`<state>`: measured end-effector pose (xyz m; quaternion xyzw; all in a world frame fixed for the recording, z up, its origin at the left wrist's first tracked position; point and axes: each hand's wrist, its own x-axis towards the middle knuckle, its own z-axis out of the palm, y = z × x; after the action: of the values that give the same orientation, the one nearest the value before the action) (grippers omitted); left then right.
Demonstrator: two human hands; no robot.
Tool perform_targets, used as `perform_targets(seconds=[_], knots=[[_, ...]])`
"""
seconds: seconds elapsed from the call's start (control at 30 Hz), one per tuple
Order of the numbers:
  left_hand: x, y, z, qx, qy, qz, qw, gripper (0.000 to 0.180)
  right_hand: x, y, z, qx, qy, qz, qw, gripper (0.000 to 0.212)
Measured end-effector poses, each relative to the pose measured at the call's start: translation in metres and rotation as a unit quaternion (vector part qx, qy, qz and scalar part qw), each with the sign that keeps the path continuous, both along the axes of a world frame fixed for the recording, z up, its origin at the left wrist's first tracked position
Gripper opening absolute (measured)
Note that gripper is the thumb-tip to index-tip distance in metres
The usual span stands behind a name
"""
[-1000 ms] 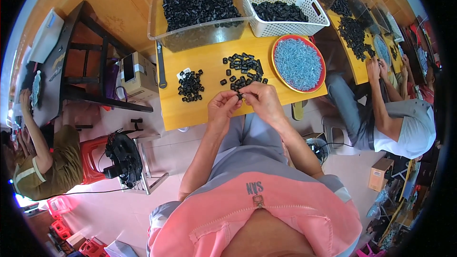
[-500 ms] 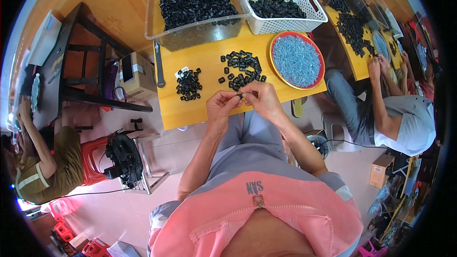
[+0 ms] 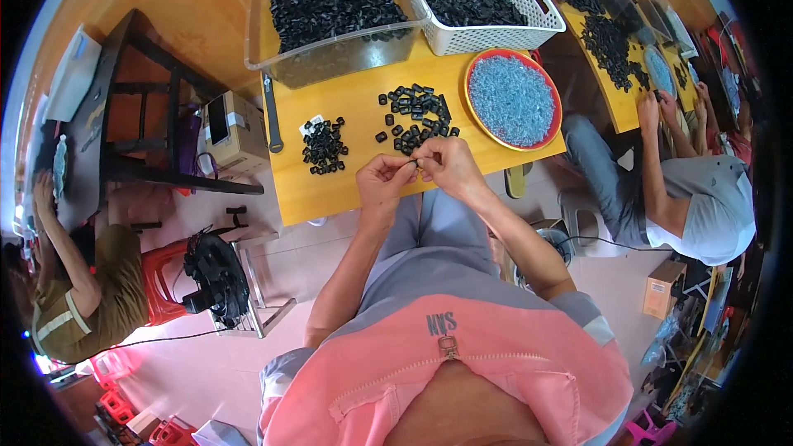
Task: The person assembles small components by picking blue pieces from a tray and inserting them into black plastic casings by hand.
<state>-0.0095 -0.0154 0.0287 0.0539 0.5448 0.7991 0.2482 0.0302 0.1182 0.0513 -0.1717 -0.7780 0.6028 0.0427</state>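
Observation:
My left hand (image 3: 382,184) and my right hand (image 3: 454,167) meet at the table's front edge, fingertips pinched together. Between them is a small black plastic piece (image 3: 413,163), mostly hidden by the fingers, and both hands grip it. Just beyond lies a loose group of short black cylindrical plastic pieces (image 3: 420,102). A pile of smaller black pieces (image 3: 324,147) sits to the left, with a bit of white behind it. On the right, a red and yellow round tray (image 3: 557,116) holds many tiny clear bluish pieces (image 3: 510,99).
At the back of the yellow table (image 3: 347,103) stand a clear plastic bin (image 3: 343,62) and a white perforated basket (image 3: 496,40), both holding black parts. A dark flat tool (image 3: 273,116) lies along the left edge. Co-workers sit left (image 3: 99,281) and right (image 3: 694,198).
The view has shifted slightly. My right hand has turned a little, its fingers still pinched at the small black piece. My left hand keeps its pinch.

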Motion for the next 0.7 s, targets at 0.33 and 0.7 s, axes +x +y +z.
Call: perform_targets(seconds=[0.33, 0.7], knots=[[-0.002, 0.013, -0.015, -0.022, 0.051, 0.036, 0.998, 0.005, 0.002, -0.008, -0.012, 0.209, 0.123, -0.02, 0.97, 0.015], [0.006, 0.018, -0.008, -0.052, 0.038, 0.115, 0.991, 0.004, 0.005, -0.03, -0.004, 0.268, 0.163, -0.063, 0.947, 0.031]])
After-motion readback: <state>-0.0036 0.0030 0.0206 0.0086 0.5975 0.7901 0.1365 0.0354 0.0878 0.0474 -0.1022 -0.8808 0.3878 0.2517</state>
